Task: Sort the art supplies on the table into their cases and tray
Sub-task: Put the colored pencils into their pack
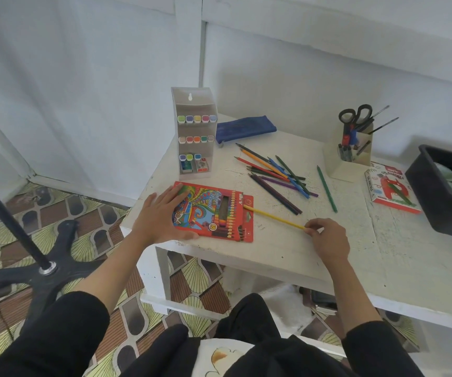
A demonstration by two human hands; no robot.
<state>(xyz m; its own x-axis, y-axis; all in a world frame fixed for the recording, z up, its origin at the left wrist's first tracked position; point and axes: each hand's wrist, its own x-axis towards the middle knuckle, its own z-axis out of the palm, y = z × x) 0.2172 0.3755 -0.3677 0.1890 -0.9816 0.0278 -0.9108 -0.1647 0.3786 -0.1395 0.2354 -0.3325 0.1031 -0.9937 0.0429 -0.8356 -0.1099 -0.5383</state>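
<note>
A red colour-pencil box [214,212] lies flat near the table's front left corner. My left hand [162,216] rests flat on its left end, fingers spread. My right hand [327,239] pinches the back end of a yellow pencil [274,217], whose tip lies at the box's open right end. Several loose coloured pencils [276,175] lie in a heap behind the box, and a single green pencil [327,189] lies to their right.
A clear marker case [195,134] stands at the back left with a blue zip pouch [245,127] beside it. A white holder [351,148] with scissors stands at the back right. An oil-pastel box [391,189] and a black tray [437,191] sit far right.
</note>
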